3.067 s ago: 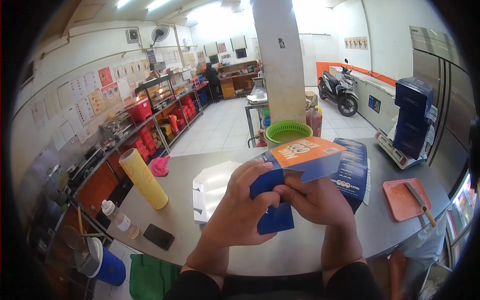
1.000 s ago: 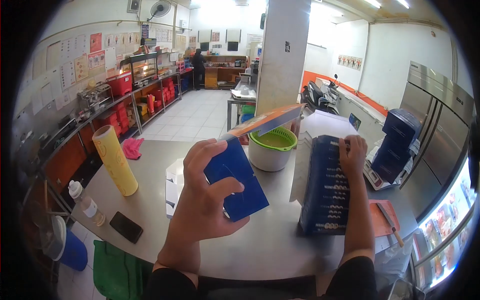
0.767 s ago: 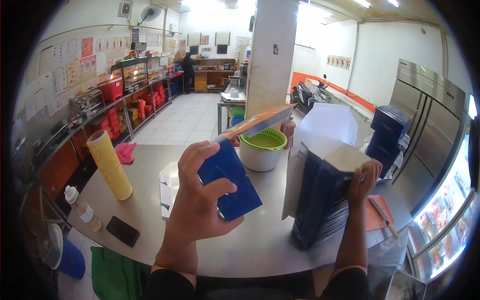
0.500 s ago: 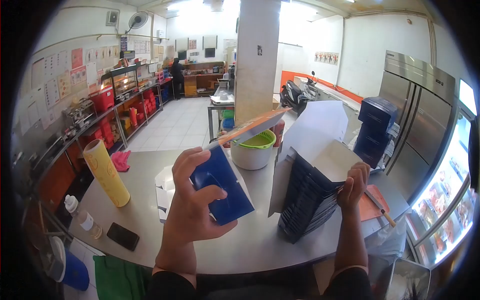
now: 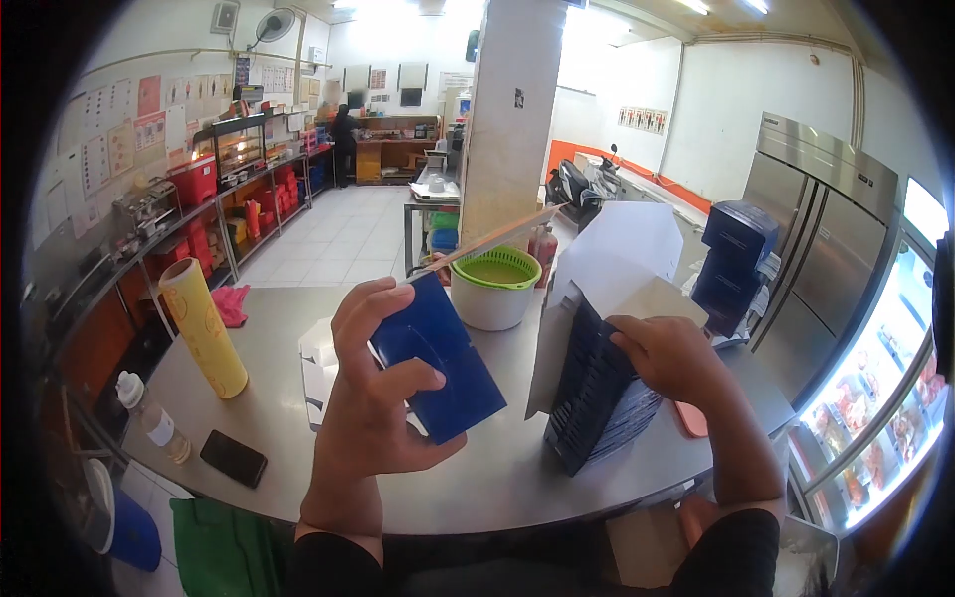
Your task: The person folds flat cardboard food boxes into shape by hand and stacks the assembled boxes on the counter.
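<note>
My left hand is wrapped round a small blue cardboard box, raised over the steel table and tilted. Its lid stands open, seen nearly edge-on. To the right, a leaning stack of nested dark blue cardboard boxes rests on the table, with white open lids rising behind it. My right hand grips the near upper edge of this stack, fingers closed on a box there; how many boxes it pinches is hidden. A white folded carton lies partly behind my left wrist.
On the steel table stand a yellow roll, a clear bottle, a phone and a white pot with a green strainer. More blue boxes are stacked at the right. A person stands far back.
My right hand has moved left from the stack's right corner onto its near upper edge. My left hand still holds the box, nearly unmoved. The view has shifted slightly.
</note>
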### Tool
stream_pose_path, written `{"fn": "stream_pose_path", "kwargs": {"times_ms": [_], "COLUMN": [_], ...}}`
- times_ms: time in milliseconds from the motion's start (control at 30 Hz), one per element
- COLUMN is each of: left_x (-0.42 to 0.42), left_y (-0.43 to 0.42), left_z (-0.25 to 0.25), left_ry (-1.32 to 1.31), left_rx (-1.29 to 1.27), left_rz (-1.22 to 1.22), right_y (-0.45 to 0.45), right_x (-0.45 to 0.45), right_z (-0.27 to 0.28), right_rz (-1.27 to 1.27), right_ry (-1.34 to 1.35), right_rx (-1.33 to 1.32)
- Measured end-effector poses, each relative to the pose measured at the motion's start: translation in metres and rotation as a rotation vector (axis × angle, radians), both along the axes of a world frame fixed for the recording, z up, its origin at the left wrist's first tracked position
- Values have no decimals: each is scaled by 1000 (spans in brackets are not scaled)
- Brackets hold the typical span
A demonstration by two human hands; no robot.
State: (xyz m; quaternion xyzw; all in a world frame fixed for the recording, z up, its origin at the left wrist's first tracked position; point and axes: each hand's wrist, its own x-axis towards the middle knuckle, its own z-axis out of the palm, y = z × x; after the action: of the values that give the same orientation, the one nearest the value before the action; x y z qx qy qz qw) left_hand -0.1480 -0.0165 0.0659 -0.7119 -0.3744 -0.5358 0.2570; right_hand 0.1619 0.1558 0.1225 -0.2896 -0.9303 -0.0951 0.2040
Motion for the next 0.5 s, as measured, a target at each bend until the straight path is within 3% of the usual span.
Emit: {"fn": "stream_pose_path", "kwargs": {"times_ms": [500], "left_x": [2], "left_y": [-2], "left_z": [-1], "left_ry": [-4], "left_rx": [83], "left_rz": [78], "right_y": [17], "right_x": [39], "right_z": [9], "right_rz": [130], "right_ry": [42], "right_rx": [-331]}}
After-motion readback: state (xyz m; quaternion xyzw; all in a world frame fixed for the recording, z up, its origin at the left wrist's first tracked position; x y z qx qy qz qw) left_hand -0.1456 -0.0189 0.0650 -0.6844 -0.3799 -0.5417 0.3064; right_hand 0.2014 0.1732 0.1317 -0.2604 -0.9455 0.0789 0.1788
